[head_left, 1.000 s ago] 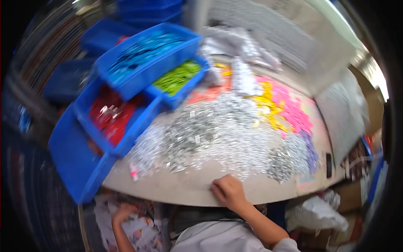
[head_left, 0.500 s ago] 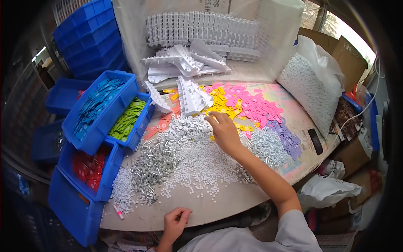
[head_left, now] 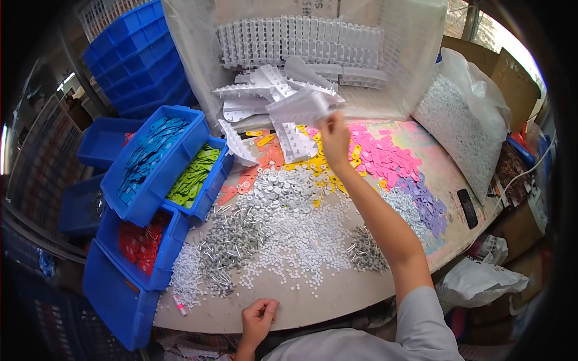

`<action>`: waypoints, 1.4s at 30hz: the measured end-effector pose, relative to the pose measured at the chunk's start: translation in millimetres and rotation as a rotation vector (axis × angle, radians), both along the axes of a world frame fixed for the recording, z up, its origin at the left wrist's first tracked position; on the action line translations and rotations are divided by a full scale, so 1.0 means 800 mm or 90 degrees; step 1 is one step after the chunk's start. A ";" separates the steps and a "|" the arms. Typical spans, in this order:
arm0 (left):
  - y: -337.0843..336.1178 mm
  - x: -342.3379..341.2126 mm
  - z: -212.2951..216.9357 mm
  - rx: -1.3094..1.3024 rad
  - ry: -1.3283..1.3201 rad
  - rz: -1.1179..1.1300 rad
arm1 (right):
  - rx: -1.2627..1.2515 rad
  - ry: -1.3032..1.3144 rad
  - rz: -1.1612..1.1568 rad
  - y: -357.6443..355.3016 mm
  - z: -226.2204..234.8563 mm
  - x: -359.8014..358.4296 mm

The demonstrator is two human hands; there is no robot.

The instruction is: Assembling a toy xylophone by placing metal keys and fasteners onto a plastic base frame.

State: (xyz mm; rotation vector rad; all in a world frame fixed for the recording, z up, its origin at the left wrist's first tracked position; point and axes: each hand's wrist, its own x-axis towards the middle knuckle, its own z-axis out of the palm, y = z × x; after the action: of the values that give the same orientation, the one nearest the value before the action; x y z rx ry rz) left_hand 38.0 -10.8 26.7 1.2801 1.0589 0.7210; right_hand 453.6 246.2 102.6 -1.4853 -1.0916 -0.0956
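At the back middle of the table, my right hand (head_left: 335, 139) is closed on the edge of a white plastic strip (head_left: 296, 107) with a row of small pegs or notches, blurred and lifted. Under it stands another white strip (head_left: 294, 143), among yellow tags (head_left: 322, 165) with holes. My left hand (head_left: 259, 317) is at the table's front edge, its fingers curled in; what they hold, if anything, is hidden. Between the hands spread white plastic rings (head_left: 283, 186), small white beads (head_left: 301, 234) and metal pins (head_left: 232, 240).
Pink tags (head_left: 385, 153) and purple tags (head_left: 426, 204) lie to the right, near a black phone-like object (head_left: 467, 208). Blue bins on the left hold blue tags (head_left: 152, 153), green tags (head_left: 194, 174) and red pieces (head_left: 144, 243). A filled clear bag (head_left: 454, 114) leans at the right.
My right hand has moved from beside the yellow tags and rings up and away, and now grips a raised white strip. My left hand's fingers have curled further in. The view has shifted slightly.
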 end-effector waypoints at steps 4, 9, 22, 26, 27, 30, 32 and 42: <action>0.005 0.012 0.009 -0.006 -0.029 0.038 | 0.230 0.179 0.020 -0.048 0.038 0.030; 0.004 0.008 0.023 0.449 0.141 0.119 | 0.135 0.269 0.150 -0.156 0.086 -0.030; 0.000 0.043 0.034 0.547 0.298 -0.335 | -0.332 -0.029 0.330 -0.267 -0.038 -0.121; 0.014 0.048 0.047 0.521 0.277 -0.368 | -0.361 -0.215 0.231 -0.303 -0.015 -0.097; 0.017 0.049 0.053 0.534 0.285 -0.383 | -0.418 -0.267 0.202 -0.315 -0.007 -0.090; 0.049 0.042 0.070 0.446 0.159 -0.291 | -0.482 -0.337 0.167 -0.344 -0.012 -0.079; 0.080 0.041 0.067 0.413 0.179 -0.138 | -0.486 -0.356 0.166 -0.352 -0.020 -0.082; 0.229 0.096 0.036 0.668 0.455 -0.116 | -0.440 -0.333 0.124 -0.350 -0.028 -0.094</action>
State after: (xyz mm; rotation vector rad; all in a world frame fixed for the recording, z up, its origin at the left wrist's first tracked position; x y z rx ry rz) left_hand 114.7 172.7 55.1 2.6416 1.1071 0.7057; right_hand 378.8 -33.5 80.5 -2.0142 -1.8098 0.0424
